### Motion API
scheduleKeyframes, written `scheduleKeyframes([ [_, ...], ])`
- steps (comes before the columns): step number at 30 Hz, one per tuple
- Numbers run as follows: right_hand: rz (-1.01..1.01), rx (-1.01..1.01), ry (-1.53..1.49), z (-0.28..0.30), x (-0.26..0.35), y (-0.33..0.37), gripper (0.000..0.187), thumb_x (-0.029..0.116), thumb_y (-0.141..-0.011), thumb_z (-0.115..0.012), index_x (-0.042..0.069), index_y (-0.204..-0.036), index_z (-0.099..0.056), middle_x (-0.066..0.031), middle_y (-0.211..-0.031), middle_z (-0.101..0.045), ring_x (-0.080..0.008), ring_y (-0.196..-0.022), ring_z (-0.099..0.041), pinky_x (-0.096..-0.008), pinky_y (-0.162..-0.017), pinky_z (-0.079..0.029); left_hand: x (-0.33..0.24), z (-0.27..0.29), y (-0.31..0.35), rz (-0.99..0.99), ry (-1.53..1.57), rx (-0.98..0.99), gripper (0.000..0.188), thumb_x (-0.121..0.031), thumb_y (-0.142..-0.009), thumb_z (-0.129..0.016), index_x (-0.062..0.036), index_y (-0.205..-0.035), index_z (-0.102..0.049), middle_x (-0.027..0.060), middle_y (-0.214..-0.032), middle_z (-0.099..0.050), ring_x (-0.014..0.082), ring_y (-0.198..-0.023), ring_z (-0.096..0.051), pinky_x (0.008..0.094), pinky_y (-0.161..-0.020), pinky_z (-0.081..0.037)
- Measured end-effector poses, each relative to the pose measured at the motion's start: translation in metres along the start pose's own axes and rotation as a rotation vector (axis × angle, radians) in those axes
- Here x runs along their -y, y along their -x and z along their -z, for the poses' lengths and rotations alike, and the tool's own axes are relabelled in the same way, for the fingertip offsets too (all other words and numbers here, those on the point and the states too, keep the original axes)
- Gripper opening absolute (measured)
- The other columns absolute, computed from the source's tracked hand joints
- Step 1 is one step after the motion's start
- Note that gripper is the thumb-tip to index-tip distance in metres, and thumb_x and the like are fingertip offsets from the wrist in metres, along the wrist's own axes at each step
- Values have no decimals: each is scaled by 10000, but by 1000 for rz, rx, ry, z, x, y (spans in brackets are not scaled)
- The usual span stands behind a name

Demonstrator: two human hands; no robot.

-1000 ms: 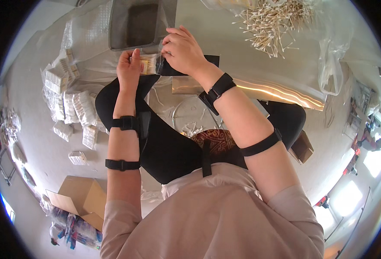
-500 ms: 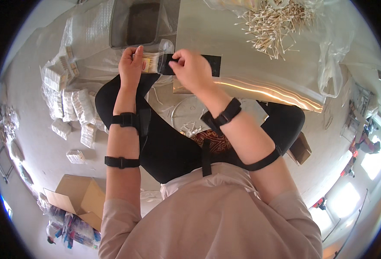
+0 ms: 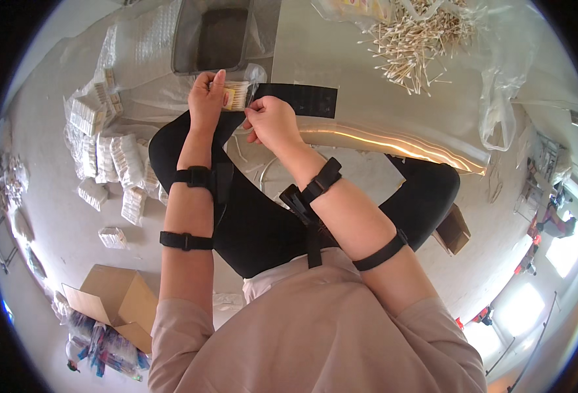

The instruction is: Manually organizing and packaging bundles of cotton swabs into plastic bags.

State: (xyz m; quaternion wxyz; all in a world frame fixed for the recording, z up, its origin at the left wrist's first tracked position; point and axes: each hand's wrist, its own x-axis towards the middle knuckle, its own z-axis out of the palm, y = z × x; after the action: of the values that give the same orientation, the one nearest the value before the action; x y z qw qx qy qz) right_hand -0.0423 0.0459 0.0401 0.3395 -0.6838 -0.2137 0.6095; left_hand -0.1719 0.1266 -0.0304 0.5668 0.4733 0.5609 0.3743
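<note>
A small clear packet of cotton swabs (image 3: 238, 97) sits at the table's near edge. White wrapped packs (image 3: 115, 160) pile on the floor, left. An open brown cardboard box (image 3: 115, 302) lies lower left, colourful packets (image 3: 102, 347) beside it.

The small clear packet (image 3: 238, 97) pinched between my left hand (image 3: 205, 99) and right hand (image 3: 269, 121) shows pale cream sticks with white tips inside. Under it lies a flat black strip (image 3: 305, 99) with faint grey marks, on a light grey bench (image 3: 367, 105) whose front edge glints yellowish. The loose heap of cotton swabs (image 3: 420, 36) is tan and white. The tray (image 3: 213, 36) ahead is dark grey. Black straps (image 3: 194, 177) band both my forearms; my trousers (image 3: 256, 223) are black, my top (image 3: 315, 327) dusty pink. The stacked packets (image 3: 115, 154) on the floor are white, the carton (image 3: 115, 301) brown.
</note>
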Motion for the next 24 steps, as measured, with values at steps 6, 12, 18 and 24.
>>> scheduleKeyframes([
  [6,64,-64,49,4,-5,-3,139,60,-888,-585,-77,-874,-607,-135,-663,-639,-200,-504,-652,-302,-427,-521,-8,-9,3,5,-95,-21,287,-268,-933,-636,-32,-789,-562,-25,-589,-482,40,-497,-462,221,-451,-363],
  [12,57,19,130,12,-3,0,175,92,-905,-573,-78,-931,-605,-132,-744,-662,-194,-562,-680,-274,-459,-530,-1,-5,5,-7,-59,-35,296,-282,-925,-646,-29,-793,-564,-20,-589,-498,43,-490,-473,221,-441,-379],
  [18,72,-16,119,16,-3,1,152,79,-895,-586,-70,-875,-608,-130,-682,-652,-190,-525,-666,-281,-434,-514,-5,-11,9,16,-75,-71,303,-296,-931,-636,-29,-805,-572,-27,-584,-495,35,-490,-471,208,-434,-377],
  [24,64,-8,83,15,1,1,178,120,-900,-607,-57,-906,-604,-109,-672,-646,-172,-509,-655,-276,-436,-511,6,-6,4,65,25,-26,319,-327,-942,-616,-46,-800,-569,-37,-610,-497,27,-511,-455,206,-454,-368],
])
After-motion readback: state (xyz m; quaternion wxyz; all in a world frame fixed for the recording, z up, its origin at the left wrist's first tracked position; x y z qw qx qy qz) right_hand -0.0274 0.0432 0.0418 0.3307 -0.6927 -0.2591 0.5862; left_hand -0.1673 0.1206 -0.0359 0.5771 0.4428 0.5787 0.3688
